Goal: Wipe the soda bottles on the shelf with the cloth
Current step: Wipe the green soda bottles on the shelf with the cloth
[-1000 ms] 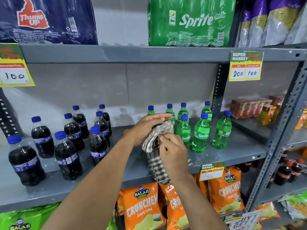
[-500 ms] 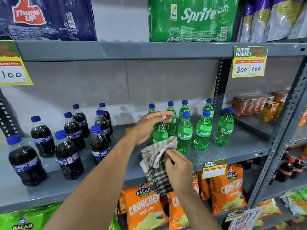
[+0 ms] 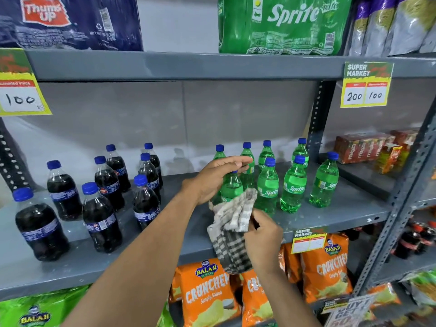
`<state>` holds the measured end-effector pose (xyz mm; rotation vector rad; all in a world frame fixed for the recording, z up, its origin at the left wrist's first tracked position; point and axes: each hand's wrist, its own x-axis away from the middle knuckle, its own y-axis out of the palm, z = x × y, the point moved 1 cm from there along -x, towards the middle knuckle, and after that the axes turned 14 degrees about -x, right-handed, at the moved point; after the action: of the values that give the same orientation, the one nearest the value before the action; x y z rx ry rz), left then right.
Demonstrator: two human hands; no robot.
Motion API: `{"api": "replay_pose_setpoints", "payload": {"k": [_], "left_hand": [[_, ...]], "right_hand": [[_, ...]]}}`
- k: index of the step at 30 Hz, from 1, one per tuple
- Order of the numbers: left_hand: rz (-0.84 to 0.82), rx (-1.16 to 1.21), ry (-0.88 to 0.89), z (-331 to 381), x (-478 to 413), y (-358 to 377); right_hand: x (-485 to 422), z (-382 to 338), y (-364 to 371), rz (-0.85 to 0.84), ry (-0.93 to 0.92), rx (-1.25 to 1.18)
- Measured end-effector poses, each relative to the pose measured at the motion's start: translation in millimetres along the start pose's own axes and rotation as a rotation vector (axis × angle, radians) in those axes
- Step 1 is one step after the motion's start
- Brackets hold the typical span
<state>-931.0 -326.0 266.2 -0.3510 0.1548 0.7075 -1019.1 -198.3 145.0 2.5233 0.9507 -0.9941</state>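
— Where's the bottle being cleaned?

— Near the front edge of the grey shelf [image 3: 165,253], about the middle of its run. It's a green Sprite bottle [image 3: 232,188], upright, at the left end of the green group.

— Which hand has it?

— The left hand [image 3: 215,178] comes down over the top; its grip is closed round the neck and cap, so only a sliver of blue cap shows under the fingers.

— And the cloth?

— A checked cloth [image 3: 232,226], bunched up and pressed to the lower front of that bottle. The right hand [image 3: 263,234] has its grip pinched shut on the bunch from the right side, and the loose end hangs over the shelf's front edge in front of the orange crisp bags [image 3: 207,293] below.

— The rest of the green ones?

— Three more Sprite bottles [image 3: 292,185] stand along the same front row toward the right end of the shelf, and four stand behind them near the back edge. Nobody's touching those.

— What's on the left?

— Dark cola bottles [image 3: 101,220] with blue caps, spread from the back edge to the front on the left half of the shelf, well apart from the hands.

— Anything overhead?

— A wrapped Sprite pack [image 3: 283,27] on the upper shelf, and a yellow price tag [image 3: 365,86] hanging from that shelf's front edge at the right.
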Motion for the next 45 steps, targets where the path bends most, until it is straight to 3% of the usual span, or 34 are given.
{"api": "replay_pose_setpoints", "payload": {"k": [5,9,15,21,29,39,45], "left_hand": [[-0.008,0.017,-0.010,-0.9,-0.5,-1.2],[-0.030,0.037,-0.023,-1.1,-1.0,-2.3],[-0.050,0.077,-0.056,3.4,0.3,-2.4],[-0.014,-0.037,-0.028,8.6,3.4,-0.9],[-0.049,-0.021,-0.044,11.5,3.8,-1.8],[-0.048,-0.092,-0.032,10.2,3.6,-4.0],[-0.038,-0.158,-0.012,12.9,2.4,-5.3]], "right_hand": [[1.5,-3.4,0.5,-0.010,0.030,-0.016],[-21.0,-27.1,8.7,0.023,-0.114,-0.046],[-25.1,-33.6,18.9,-0.071,-0.304,0.176],[9.4,-9.1,22.9,-0.209,-0.263,0.312],[-20.5,-36.3,35.0,-0.077,-0.347,0.277],[5.0,-23.4,24.6,-0.203,-0.167,0.304],[12.1,-23.7,19.6,-0.196,-0.113,0.234]]}}
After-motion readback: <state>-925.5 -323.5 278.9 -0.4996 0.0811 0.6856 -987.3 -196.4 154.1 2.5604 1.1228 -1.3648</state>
